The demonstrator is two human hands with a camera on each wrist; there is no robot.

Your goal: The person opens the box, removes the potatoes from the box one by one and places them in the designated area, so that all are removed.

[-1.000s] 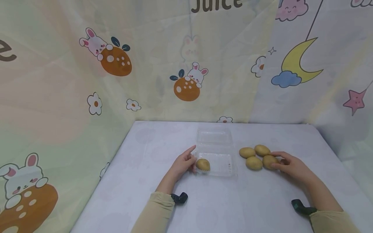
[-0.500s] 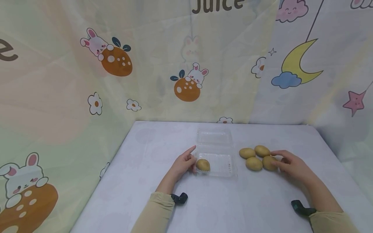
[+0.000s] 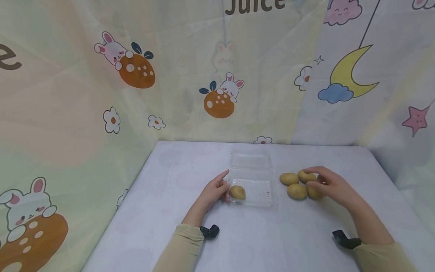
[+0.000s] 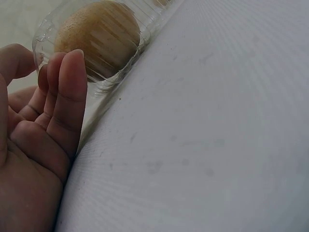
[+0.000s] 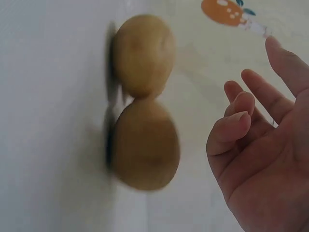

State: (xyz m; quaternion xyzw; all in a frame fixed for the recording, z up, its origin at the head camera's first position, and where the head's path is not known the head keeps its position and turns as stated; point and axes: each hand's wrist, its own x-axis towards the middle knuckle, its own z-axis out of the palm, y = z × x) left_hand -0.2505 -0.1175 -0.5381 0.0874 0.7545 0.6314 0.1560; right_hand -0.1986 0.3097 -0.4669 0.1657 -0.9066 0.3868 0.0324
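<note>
A clear plastic clamshell box (image 3: 259, 192) lies with its lid (image 3: 250, 159) folded back. One potato (image 3: 237, 192) sits in its left end. My left hand (image 3: 212, 193) touches the box's left side, index finger pointing away; in the left wrist view its fingertips (image 4: 72, 72) meet the outside of the wall. Right of the box, several potatoes (image 3: 297, 192) are clustered on the table. Over the two right-hand ones hovers my right hand (image 3: 334, 188), fingers apart, partly covering the nearer potato (image 3: 315, 194). The right wrist view shows nothing in that hand, and two blurred potatoes (image 5: 147, 145) beside it.
The table has a white cover (image 3: 265, 238). A printed cloth (image 3: 176, 75) with rabbits and flowers hangs behind it and at the sides. A black wrist camera (image 3: 209, 231) sits on the left wrist, another black camera (image 3: 346, 239) on the right.
My right hand has left the near right potato, its fingers lifting and shifting up and left over the back one. The potatoes stay in place. My left hand has not moved.
</note>
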